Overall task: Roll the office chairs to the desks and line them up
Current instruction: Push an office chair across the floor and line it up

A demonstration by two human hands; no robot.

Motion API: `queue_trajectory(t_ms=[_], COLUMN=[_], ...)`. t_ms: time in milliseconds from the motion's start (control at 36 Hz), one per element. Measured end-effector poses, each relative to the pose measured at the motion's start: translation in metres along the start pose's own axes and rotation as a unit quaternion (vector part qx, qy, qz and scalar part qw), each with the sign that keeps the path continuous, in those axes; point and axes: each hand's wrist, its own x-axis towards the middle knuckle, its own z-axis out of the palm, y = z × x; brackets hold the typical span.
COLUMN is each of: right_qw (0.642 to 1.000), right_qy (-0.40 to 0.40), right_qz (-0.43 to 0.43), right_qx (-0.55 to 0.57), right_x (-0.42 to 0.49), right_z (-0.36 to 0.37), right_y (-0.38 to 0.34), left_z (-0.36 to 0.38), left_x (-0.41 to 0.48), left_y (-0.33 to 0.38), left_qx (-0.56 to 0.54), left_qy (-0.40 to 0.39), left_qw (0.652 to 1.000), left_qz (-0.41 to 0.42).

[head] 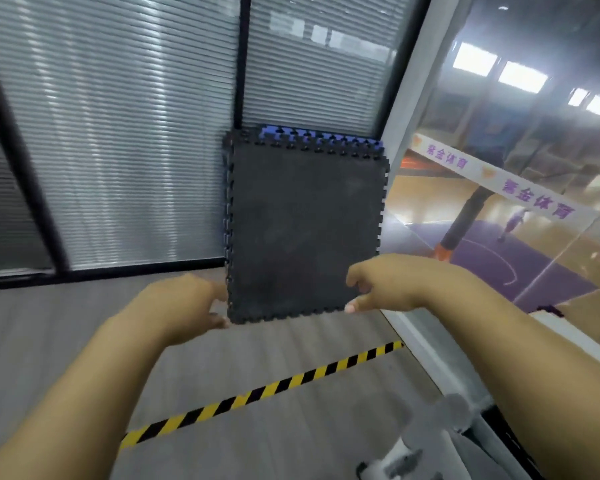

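Observation:
No office chair or desk shows in full. At the bottom right a blurred grey and white piece, perhaps a chair base, lies low near the floor. Both my arms reach forward to a stack of dark foam puzzle mats that leans upright against the glass wall. My left hand has its fingertips at the front mat's lower left edge. My right hand is in front of the mat's lower right corner, fingers loosely curled with thumb and forefinger apart, holding nothing I can see.
A blue mat peeks out behind the black ones. Glass partitions with closed blinds stand ahead. A glazed wall on the right overlooks a basketball court. Yellow and black tape crosses the grey floor.

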Motion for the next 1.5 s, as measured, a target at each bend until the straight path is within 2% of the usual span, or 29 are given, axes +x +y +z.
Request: queue_trajectory(t_ms=[278, 472, 750, 1167, 1500], right_qw=[0.988, 0.959, 0.915, 0.822, 0.798], right_qy=[-0.031, -0.014, -0.012, -0.027, -0.024], right_qz=[-0.144, -0.268, -0.361, -0.528, -0.568], right_qx=[-0.033, -0.094, -0.178, -0.212, -0.203], right_x=[0.157, 0.280, 0.422, 0.497, 0.533], right_z=[-0.027, -0.060, -0.131, -0.163, -0.205], right_y=[-0.074, -0.129, -0.210, -0.436, -0.621], left_z=[0.016, 0.012, -0.007, 0.006, -0.023], left_x=[0.014, 0.046, 0.092, 0.050, 0.000], left_y=[-0.102, -0.174, -0.258, -0.383, -0.535], left_qx=[-0.064, -0.072, -0.121, -0.163, -0.138], left_qy=[-0.031, -0.038, -0.027, -0.014, -0.004], left_qw=[0.981, 0.947, 0.890, 0.790, 0.744], left_qz=[-0.179, -0.312, -0.439, -0.591, -0.653])
